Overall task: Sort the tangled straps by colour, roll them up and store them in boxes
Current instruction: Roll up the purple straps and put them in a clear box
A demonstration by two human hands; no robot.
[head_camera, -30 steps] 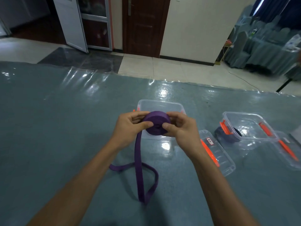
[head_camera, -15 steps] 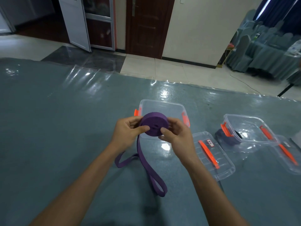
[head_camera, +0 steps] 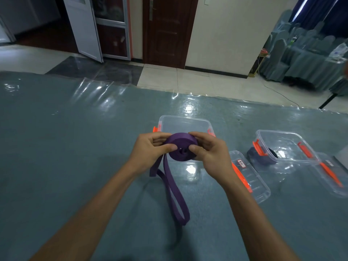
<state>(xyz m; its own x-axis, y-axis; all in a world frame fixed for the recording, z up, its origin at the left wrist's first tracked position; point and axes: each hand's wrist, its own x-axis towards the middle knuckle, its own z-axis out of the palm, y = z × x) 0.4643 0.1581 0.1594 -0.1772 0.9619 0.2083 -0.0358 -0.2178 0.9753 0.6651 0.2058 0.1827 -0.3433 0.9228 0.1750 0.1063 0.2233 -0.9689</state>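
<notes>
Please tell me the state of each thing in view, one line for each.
purple strap, mostly rolled, tail loose on the table.
left hand, grips the purple strap.
right hand, grips the purple strap.
middle box, open.
right box, open.

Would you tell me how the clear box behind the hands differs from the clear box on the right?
The middle box looks empty; the right box shows a dark roll through its wall. The purple roll partly hides the middle box; the right box is in full view. Both are clear, lidless, with orange latches.
</notes>
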